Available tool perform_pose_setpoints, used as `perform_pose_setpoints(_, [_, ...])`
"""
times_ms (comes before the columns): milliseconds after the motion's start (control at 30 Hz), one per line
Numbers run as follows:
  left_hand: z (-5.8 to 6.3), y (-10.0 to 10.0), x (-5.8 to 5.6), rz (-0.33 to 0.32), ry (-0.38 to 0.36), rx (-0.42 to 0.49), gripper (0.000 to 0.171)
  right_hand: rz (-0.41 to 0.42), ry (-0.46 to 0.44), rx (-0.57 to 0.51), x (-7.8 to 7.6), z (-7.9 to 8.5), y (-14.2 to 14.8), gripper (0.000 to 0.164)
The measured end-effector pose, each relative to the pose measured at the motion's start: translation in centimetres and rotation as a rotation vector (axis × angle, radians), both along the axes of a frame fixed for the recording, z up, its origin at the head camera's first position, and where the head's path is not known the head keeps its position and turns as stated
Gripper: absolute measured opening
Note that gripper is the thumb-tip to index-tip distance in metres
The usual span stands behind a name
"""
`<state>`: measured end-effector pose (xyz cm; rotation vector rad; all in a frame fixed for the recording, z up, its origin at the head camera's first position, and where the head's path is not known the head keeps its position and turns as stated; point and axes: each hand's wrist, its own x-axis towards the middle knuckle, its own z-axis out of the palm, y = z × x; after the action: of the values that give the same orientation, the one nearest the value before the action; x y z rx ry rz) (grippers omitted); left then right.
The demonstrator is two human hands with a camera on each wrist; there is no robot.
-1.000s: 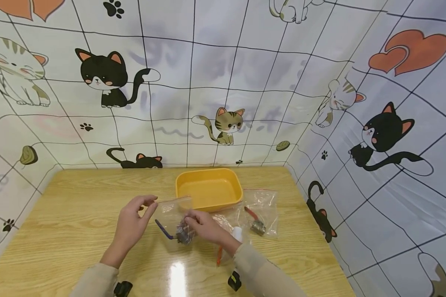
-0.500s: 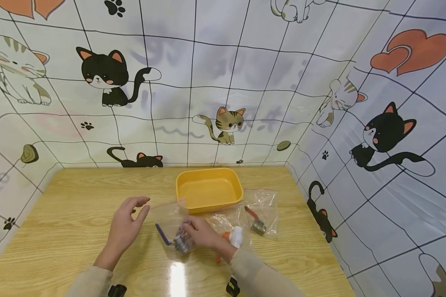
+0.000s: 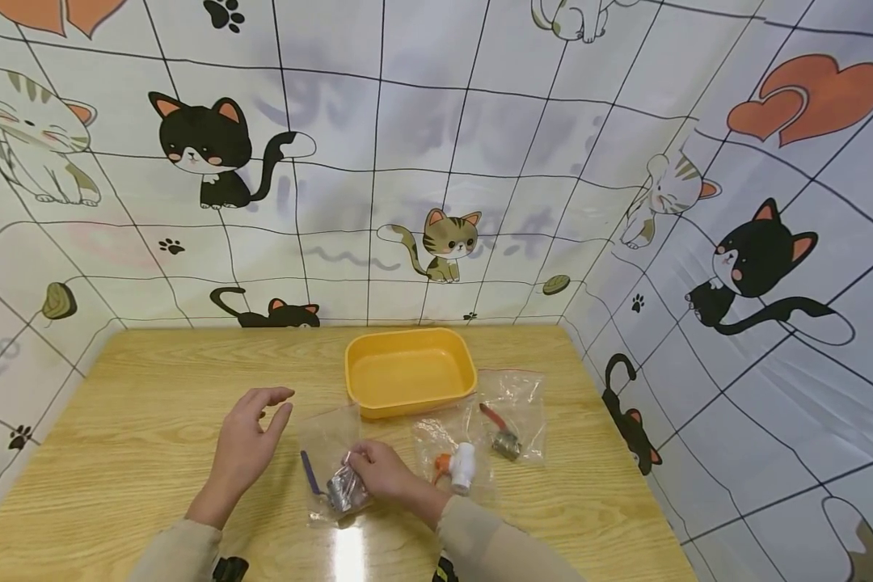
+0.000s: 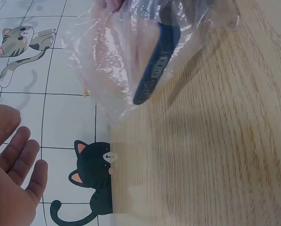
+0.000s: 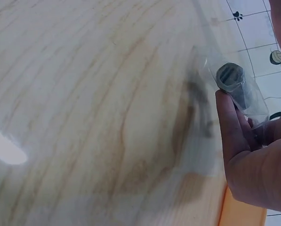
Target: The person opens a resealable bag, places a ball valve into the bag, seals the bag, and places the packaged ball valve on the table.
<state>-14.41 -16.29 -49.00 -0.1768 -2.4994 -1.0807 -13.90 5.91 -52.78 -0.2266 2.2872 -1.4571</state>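
My right hand (image 3: pixel 387 473) grips a metal ball valve (image 3: pixel 344 490) through its clear plastic bag (image 3: pixel 327 432), low over the table at the front. Its blue lever handle (image 4: pixel 156 68) points away inside the bag in the left wrist view. In the right wrist view the valve's threaded end (image 5: pixel 230 76) faces the camera, with fingers under and beside it. My left hand (image 3: pixel 242 444) is held to the left of the bag, apart from it, fingers relaxed and nothing in them.
A yellow plastic tray (image 3: pixel 411 410) stands at the back of the wooden table. To the right lie two more clear bags, one with a white plastic valve (image 3: pixel 462 469) with an orange handle, one with a red-handled metal valve (image 3: pixel 505 444). Cat-patterned cloth walls (image 3: pixel 407 121) surround the table.
My right hand has brought the bagged valve down and toward me. My left hand has drawn back left from the bag's top edge. The white valve has come into fuller view.
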Motion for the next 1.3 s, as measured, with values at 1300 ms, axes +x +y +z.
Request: perform_pose_setpoints(1300, [-1.2,0.0,-0.1,-0.009,-0.059,-0.034,0.019,-0.057,-0.060,0.126,-0.2,0.1,2.1,0.013])
